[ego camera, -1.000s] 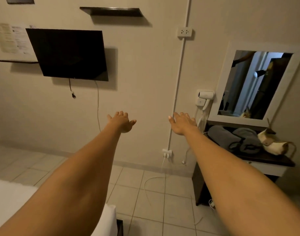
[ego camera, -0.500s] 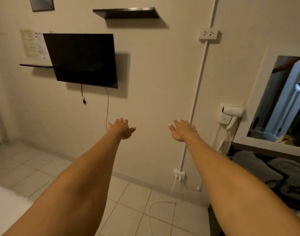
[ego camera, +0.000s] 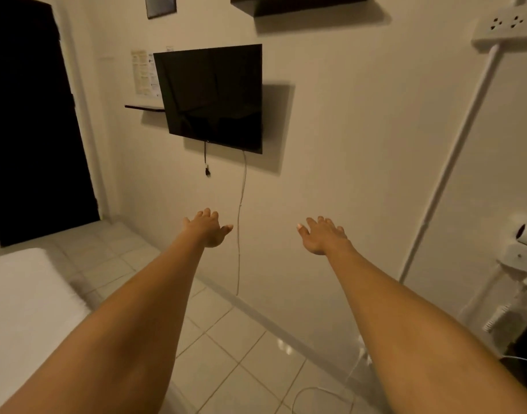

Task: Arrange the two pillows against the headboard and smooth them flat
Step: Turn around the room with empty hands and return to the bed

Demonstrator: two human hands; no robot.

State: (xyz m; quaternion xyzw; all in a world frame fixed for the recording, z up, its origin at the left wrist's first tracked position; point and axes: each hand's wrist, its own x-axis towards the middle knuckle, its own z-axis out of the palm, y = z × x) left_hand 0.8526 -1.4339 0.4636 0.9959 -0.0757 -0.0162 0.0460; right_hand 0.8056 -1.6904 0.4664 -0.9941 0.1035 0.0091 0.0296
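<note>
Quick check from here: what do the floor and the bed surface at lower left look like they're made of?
Floor: looks like glazed ceramic tile, pale squares split by darker grout lines, with a glossy sheen reflecting light near the wall. Bed: appears covered in white woven fabric, matte and soft-edged at its corner; the exact cloth can't be told. Both the left hand and right hand are open and empty.
</note>
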